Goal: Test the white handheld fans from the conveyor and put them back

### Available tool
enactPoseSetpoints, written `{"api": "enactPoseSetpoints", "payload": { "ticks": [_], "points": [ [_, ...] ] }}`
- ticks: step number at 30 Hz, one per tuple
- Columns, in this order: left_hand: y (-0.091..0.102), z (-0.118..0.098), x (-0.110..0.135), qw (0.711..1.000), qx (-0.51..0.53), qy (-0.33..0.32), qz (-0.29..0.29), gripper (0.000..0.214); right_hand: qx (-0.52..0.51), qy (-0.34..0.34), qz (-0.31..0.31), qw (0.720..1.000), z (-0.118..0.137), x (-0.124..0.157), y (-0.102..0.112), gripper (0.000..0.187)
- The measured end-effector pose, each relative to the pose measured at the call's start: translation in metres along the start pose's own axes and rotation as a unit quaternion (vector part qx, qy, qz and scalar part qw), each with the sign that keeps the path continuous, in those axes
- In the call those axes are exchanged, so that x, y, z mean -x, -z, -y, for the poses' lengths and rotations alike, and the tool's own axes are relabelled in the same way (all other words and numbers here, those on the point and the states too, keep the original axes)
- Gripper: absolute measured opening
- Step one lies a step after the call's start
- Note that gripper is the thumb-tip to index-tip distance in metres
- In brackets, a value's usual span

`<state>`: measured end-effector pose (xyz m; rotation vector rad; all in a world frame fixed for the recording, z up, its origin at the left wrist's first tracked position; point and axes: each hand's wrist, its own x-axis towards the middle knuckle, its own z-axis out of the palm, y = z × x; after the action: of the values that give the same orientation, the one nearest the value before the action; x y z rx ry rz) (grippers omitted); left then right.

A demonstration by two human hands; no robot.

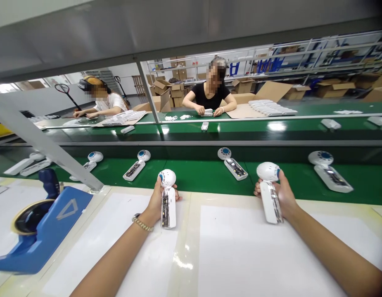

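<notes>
My left hand (156,201) grips a white handheld device (167,200) with a round head and an open handle that shows its circuit board. It holds it upright over the near edge of the green conveyor belt (203,175). My right hand (282,196) is closed round a second white device (270,190) of the same kind, its open side turned to the right. Both hands are at the front edge of the white work table (240,247). A bracelet is on my left wrist.
Several more open devices (236,164) lie along the belt. A blue fixture (39,227) stands on the table at left, beside a slanted metal bar (45,144). Two persons (211,93) work across the line among cardboard boxes and white parts.
</notes>
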<state>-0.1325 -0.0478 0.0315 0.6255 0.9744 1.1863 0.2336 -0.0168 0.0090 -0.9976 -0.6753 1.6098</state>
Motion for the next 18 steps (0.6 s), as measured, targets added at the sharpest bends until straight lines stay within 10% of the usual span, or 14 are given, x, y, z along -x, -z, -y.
{"api": "enactPoseSetpoints", "payload": {
  "ticks": [5,10,15,18],
  "points": [
    [0.001,0.004,-0.003,0.999,0.018,-0.001,-0.039,0.037,0.164,0.128,-0.08,0.975,-0.002,-0.029,0.026,0.04],
    [0.001,0.008,0.0,0.996,-0.082,-0.024,-0.024,0.025,0.388,0.241,-0.16,0.875,-0.004,-0.044,0.047,0.057],
    [-0.001,0.01,0.001,0.985,-0.164,-0.047,-0.022,0.033,0.408,0.269,-0.231,0.841,0.002,-0.046,0.06,0.039],
    [0.009,0.004,-0.009,0.973,-0.207,-0.079,-0.065,0.041,0.418,0.351,-0.355,0.759,0.015,-0.04,0.073,0.038]
  ]
}}
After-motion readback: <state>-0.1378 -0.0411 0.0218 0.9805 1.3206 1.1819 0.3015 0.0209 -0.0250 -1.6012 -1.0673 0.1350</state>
